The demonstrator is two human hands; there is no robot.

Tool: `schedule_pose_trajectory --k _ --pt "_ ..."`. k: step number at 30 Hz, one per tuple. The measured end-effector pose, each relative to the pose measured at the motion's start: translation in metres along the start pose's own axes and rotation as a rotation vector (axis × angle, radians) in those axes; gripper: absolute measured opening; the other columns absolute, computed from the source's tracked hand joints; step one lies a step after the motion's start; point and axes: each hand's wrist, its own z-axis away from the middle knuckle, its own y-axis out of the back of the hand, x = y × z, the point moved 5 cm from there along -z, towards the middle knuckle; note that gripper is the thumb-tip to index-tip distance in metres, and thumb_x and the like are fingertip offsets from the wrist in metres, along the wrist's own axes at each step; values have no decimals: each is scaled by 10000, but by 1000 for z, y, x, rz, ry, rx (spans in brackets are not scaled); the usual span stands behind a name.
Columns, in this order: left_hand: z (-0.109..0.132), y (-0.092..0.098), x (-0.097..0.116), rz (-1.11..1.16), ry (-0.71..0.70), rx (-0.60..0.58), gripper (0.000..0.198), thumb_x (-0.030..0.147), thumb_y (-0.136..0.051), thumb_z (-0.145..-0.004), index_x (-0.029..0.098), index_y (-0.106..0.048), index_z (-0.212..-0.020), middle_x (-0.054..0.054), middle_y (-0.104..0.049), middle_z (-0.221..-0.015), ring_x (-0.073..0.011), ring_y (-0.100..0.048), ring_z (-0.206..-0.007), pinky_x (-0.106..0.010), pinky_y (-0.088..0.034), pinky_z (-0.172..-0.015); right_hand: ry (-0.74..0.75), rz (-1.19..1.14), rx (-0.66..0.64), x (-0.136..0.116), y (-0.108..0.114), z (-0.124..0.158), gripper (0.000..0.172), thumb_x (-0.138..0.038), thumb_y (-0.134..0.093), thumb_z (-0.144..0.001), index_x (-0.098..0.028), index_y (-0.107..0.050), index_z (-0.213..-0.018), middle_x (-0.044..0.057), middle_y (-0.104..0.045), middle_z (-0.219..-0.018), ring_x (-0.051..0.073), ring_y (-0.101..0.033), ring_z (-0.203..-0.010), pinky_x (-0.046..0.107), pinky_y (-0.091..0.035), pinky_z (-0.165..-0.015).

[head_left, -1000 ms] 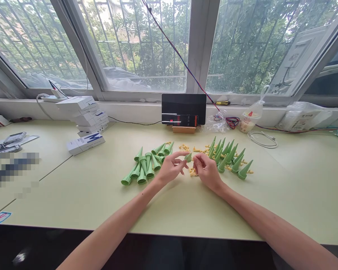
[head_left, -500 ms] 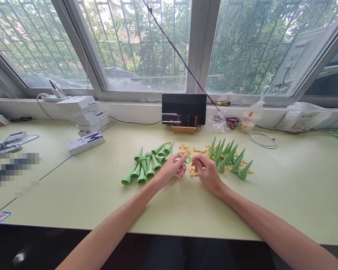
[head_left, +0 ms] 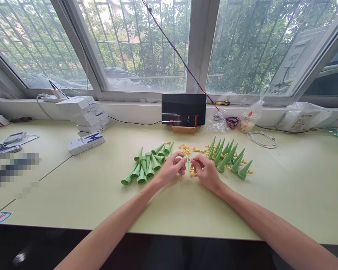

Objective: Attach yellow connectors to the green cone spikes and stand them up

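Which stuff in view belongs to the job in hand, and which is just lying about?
In the job:
- green cone held in the left hand, right hand close beside it
- cones lying at left
- upright cones at right
- small yellow pieces

Apparently lying about:
- white boxes
- yellow cutter
- bagged cup

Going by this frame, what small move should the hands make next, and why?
Probably hold the green plastic cone steady with the left hand and press at its side with the right hand: it points tip-down, the right hand is pinched close beside it, and yellow fittings show around the standing cones.
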Motion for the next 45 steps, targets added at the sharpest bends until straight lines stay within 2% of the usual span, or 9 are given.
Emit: schedule_pose_trajectory --k 7,13,17,21,27,33,38,45 --pt "1 -1 3 -130 -135 -6 370 511 -585 -863 221 -483 -1069 58 -494 -664 -112 -570 -536 -223 -470 -478 -8 15 15 2 1 0 210 -337 -494 -961 -195 -579 -831 4 -584 -685 129 -510 -545 253 -423 -537" --pt "3 -1 3 -259 -180 28 369 459 -581 -873 237 -483 -1151 24 -508 -815 -75 -533 -532 -216 -462 -504 -9 3 2 3 -1 0 173 -332 -504 -955 -196 -585 -885 6 -598 -691 141 -553 -575 257 -442 -551" --pt "6 -4 6 -338 -228 30 387 400 -595 -871 248 -477 -1208 29 -528 -770 -86 -542 -539 -234 -473 -555 0 0 -17 0 -3 2 153 -319 -500 -959 -193 -574 -913 4 -608 -690 145 -579 -598 255 -449 -566" --pt "6 -4 7 -353 -249 55 387 388 -608 -860 244 -498 -1202 28 -542 -748 -93 -548 -529 -228 -465 -531 1 18 -5 -3 -3 3 160 -324 -491 -964 -194 -567 -911 -2 -602 -678 140 -572 -582 252 -442 -557" --pt "7 -3 9 -387 -261 93 379 388 -611 -855 248 -521 -1196 -41 -591 -1003 -66 -548 -519 -241 -499 -551 -3 40 0 -6 -1 1 192 -353 -468 -973 -200 -554 -894 -6 -587 -662 137 -548 -557 250 -423 -544" --pt "8 -3 10 -402 -267 80 367 381 -558 -890 254 -513 -1232 -81 -614 -1110 -77 -584 -525 -260 -526 -572 -22 60 4 -6 -1 0 226 -379 -440 -986 -203 -538 -884 -11 -591 -656 120 -496 -505 241 -395 -522" --pt "8 -4 14 -442 -322 95 330 326 -538 -898 249 -540 -1218 -67 -645 -1066 -127 -642 -691 -258 -533 -634 -43 65 2 -2 -1 0 234 -376 -419 -1000 -203 -536 -894 -11 -600 -665 114 -483 -490 241 -393 -528" --pt "9 -4 20 -501 -391 132 271 272 -552 -876 249 -573 -1145 -53 -652 -1091 -164 -629 -885 -255 -525 -690 -35 75 0 -2 -1 1 292 -402 -404 -1005 -202 -542 -843 -4 -606 -658 117 -485 -492 246 -396 -529"
